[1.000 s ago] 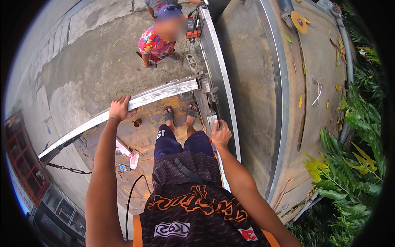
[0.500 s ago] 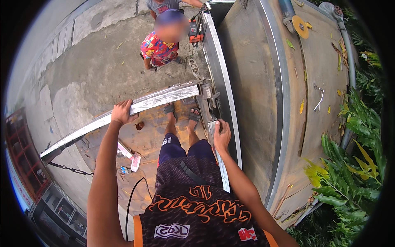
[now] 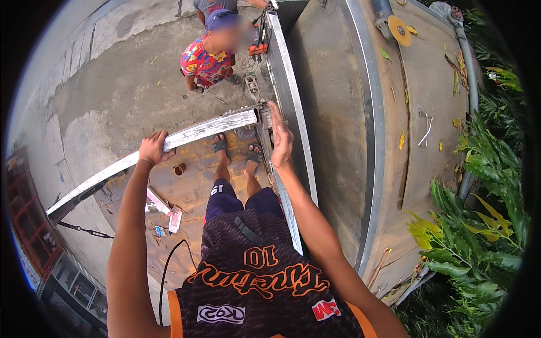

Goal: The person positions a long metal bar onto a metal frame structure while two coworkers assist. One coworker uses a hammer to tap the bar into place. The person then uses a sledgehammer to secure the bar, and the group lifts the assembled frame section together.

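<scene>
My left hand (image 3: 155, 149) is wrapped over a long metal rail (image 3: 213, 126) with a worn white painted top, which runs across in front of me. My right hand (image 3: 281, 138) is raised with its fingers stretched straight and held side by side, palm turned inward. It holds nothing and is at the rusty metal corner (image 3: 264, 117) where the rail ends; whether it touches the metal I cannot tell. Below that hand, a narrow pale side rail (image 3: 288, 214) runs back toward me. Along the right stands a dark panel (image 3: 284, 73) with a whitish edge.
Under my feet is a rusty metal floor with a small brown ring (image 3: 180, 169) and a pinkish-white box (image 3: 175, 219). Beyond the rail, a person in a bright patterned shirt (image 3: 207, 62) stands near a red machine (image 3: 258, 48). An angle grinder (image 3: 394, 28) lies on the right-hand ledge.
My right hand has lifted off the side rail and moved forward to the corner, its fingers straightening. My left hand keeps its hold on the white rail. The view has shifted slightly.
</scene>
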`<state>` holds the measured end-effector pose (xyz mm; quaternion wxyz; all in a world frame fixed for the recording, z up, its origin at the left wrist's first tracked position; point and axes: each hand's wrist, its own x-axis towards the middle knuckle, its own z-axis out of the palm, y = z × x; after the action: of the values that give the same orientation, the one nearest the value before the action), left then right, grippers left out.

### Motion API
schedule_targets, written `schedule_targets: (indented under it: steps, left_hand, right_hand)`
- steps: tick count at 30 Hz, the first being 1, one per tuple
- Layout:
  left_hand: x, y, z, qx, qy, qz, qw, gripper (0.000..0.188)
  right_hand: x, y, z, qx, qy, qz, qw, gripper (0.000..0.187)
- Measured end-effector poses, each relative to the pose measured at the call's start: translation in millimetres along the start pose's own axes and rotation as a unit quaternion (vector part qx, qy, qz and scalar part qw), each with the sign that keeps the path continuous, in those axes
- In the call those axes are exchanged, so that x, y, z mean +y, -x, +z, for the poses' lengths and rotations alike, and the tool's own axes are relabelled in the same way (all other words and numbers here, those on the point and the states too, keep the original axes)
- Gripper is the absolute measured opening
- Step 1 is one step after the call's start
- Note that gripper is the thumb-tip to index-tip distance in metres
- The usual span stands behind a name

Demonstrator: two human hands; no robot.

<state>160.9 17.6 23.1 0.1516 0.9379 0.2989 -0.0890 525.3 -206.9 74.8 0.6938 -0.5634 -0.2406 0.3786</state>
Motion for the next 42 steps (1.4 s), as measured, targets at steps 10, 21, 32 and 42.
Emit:
schedule_targets:
  steps: [10, 21, 32, 42]
  left_hand:
    - [4.5, -0.3, -4.8, -0.012, 0.004, -0.016, 1.000, 0.048]
    - [9.1, -2.2, -7.4, 0.003, 0.004, -0.007, 1.000, 0.047]
    - [6.3, -0.7, -3.2, -0.022, -0.032, -0.010, 0.999, 0.057]
    - [6.1, -0.2, -4.3, -0.005, -0.019, 0.004, 1.000, 0.055]
  right_hand:
    - [-8.3, -42.9, -4.4, -0.190, 0.167, -0.087, 0.964, 0.066]
    - [-10.9, -51.7, -3.2, -0.189, 0.180, -0.113, 0.959, 0.066]
    - [43.4, 115.4, -72.6, 0.194, 0.456, 0.232, 0.837, 0.069]
    - [27.9, 98.6, -26.7, 0.143, 0.468, -0.075, 0.869, 0.040]
